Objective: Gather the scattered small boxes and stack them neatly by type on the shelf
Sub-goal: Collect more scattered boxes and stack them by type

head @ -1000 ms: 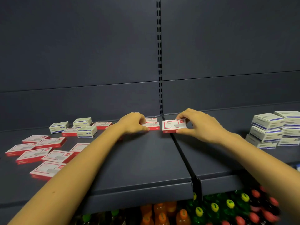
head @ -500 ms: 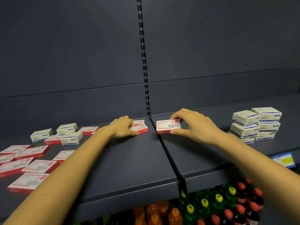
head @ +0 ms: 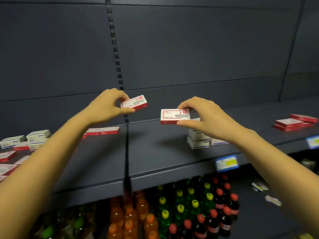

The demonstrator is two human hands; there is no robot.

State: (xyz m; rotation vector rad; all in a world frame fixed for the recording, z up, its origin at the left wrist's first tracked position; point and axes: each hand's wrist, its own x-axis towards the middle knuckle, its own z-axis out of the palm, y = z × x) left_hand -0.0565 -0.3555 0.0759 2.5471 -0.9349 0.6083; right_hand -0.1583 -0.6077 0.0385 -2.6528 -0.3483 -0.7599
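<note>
My left hand (head: 107, 105) pinches a red-and-white small box (head: 135, 102) in the air above the dark shelf (head: 155, 152). Off to its right, my right hand (head: 205, 116) grips a second red-and-white box (head: 174, 116), also lifted off the shelf. Behind my right wrist stands a stack of white-and-blue boxes (head: 198, 141), partly hidden. A low stack of red boxes (head: 291, 124) sits at the far right. Another red box (head: 103, 131) lies on the shelf behind my left forearm, and several red and white boxes (head: 22, 142) are scattered at the left.
A slotted upright (head: 115, 54) and a seam split the shelf into two bays. Price tags (head: 227, 163) hang on the front edge. Bottles with orange, yellow and red caps (head: 181, 213) fill the level below.
Both hands have lifted their red boxes off the shelf and carried them rightward. The view has swung right, bringing the far-right red stack into sight.
</note>
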